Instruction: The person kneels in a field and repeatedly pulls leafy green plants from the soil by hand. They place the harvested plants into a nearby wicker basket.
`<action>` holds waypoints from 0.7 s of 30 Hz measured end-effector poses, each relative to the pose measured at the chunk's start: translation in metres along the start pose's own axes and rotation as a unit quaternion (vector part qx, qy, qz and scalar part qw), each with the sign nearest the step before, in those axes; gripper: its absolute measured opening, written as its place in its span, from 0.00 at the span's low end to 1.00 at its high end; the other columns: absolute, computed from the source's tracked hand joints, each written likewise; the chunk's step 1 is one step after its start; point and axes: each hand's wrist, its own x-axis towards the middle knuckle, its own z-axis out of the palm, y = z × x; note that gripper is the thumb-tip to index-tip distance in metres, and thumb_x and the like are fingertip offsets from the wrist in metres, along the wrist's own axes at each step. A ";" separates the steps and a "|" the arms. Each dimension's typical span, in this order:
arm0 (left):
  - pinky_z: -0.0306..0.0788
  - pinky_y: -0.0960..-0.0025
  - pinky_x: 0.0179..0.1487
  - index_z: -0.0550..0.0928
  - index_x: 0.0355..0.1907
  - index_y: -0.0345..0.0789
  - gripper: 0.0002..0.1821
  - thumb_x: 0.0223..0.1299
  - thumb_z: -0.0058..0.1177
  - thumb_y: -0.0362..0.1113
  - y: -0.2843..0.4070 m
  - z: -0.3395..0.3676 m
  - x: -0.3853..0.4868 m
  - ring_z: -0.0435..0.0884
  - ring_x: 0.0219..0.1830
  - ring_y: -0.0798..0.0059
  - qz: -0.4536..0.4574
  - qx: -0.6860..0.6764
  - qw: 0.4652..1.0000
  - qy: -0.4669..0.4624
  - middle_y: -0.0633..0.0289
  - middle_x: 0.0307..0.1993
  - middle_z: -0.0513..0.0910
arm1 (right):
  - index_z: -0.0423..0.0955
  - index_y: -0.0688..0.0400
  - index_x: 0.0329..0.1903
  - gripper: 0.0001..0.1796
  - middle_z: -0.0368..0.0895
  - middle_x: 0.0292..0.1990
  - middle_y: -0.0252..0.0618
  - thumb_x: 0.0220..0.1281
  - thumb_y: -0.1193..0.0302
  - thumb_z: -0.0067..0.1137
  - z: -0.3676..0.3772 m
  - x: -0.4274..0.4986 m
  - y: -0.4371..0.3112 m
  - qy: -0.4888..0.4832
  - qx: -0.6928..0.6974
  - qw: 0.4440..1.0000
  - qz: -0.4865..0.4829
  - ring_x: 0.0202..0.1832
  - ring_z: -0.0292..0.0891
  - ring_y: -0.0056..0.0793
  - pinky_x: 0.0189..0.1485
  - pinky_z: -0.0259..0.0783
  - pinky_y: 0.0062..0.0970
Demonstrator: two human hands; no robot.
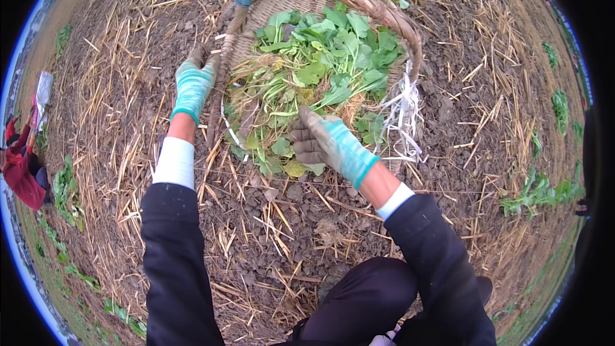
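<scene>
A woven wicker basket point(293, 2) with a thick twisted handle lies before me on the soil. Leafy green seedlings point(336, 33) fill it, their pale stems and roots towards me, with some yellowed leaves among them. At the basket's left rim, my left hand point(194, 79) grips the edge in a soiled turquoise knit glove. My right hand point(331, 142), gloved alike, is over the near side of the pile, fingers loosely apart beside the stems. Nothing shows clearly within its grasp. White plastic strips point(406, 115) hang from the basket's right side.
Dry straw point(278, 221) is strewn over the clumped brown soil. My bent knee point(365, 293) is below the right hand. Green plants point(543, 190) lie at the right, more plants point(65, 192) at the left. A person in red point(26, 178) is at the far left beside a whitish bag point(44, 93).
</scene>
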 end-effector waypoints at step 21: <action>0.77 0.57 0.49 0.85 0.44 0.37 0.16 0.55 0.55 0.39 0.177 0.076 -0.026 0.84 0.45 0.57 0.170 0.519 0.780 -0.305 0.52 0.42 0.85 | 0.73 0.57 0.53 0.19 0.80 0.35 0.31 0.68 0.59 0.55 -0.093 -0.085 0.025 0.040 0.062 0.990 -0.118 0.27 0.76 0.18 0.27 0.77 0.23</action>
